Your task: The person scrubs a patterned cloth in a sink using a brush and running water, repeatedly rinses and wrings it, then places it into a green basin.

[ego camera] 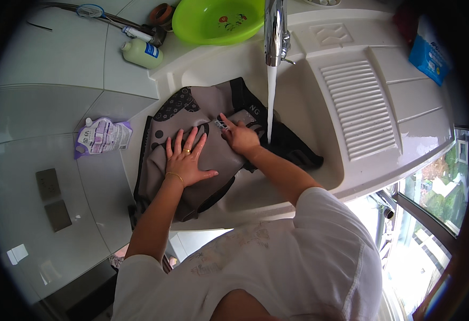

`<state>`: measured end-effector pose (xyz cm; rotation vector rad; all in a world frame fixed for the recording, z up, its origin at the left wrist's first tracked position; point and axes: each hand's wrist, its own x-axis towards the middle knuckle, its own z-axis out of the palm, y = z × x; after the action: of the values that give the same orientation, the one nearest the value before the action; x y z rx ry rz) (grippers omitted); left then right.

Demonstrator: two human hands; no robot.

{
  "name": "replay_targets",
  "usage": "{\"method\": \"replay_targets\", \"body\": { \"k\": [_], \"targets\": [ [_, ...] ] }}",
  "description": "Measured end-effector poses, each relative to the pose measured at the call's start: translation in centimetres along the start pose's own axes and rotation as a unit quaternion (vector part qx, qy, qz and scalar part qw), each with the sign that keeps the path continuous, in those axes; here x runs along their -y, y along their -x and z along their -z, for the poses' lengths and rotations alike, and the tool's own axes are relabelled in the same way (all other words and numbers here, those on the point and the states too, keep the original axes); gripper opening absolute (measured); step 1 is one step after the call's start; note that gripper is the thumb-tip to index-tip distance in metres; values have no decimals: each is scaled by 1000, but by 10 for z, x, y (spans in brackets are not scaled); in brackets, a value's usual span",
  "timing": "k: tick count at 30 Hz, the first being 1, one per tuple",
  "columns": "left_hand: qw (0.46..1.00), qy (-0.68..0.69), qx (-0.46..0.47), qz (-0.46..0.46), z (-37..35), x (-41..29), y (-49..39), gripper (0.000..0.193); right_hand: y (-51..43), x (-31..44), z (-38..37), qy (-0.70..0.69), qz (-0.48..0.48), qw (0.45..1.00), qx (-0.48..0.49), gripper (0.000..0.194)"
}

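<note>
A grey-brown mat [218, 154] with black edging and printed patterns lies folded in the white sink [330, 160], partly over its left rim. My left hand [184, 158] rests flat on the mat, fingers spread, with a ring and a thin bracelet on. My right hand [240, 136] grips a small object, perhaps a brush [221, 123], against the mat; most of it is hidden by the fingers. Just right of that hand, water [272, 104] runs from the chrome faucet [273, 36] onto the mat's black part.
A ribbed washboard [359, 110] is moulded into the sink's right side. Behind the sink stands a green basin [218, 24]. A pale green bottle [142, 54] and a purple-white refill pouch [104, 136] lie at the left. At the far right is a blue packet [431, 54].
</note>
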<state>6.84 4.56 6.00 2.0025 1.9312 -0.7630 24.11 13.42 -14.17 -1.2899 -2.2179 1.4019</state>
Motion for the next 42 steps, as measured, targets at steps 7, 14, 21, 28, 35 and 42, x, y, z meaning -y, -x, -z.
{"method": "replay_targets", "body": {
  "k": [7,14,21,28,35,42],
  "targets": [
    [1000,5,-23,-6,-1,-1,1,118,-7,-47,52,124,-176,973,-80,60],
    [999,3,-35,-14,-4,0,-1,121,46,-2,5,155,-32,987,40,60],
    [999,5,-41,0,-7,1,1,127,40,-104,90,253,-174,952,-2,57],
    [988,41,-146,41,-13,6,-7,113,50,-41,84,34,-190,981,-14,76],
    [948,107,-293,-68,30,-18,-7,23,85,-57,141,35,-165,985,-40,65],
    [908,-20,-302,-289,7,-101,77,9,98,-4,140,-3,28,994,-109,62]
  ]
}}
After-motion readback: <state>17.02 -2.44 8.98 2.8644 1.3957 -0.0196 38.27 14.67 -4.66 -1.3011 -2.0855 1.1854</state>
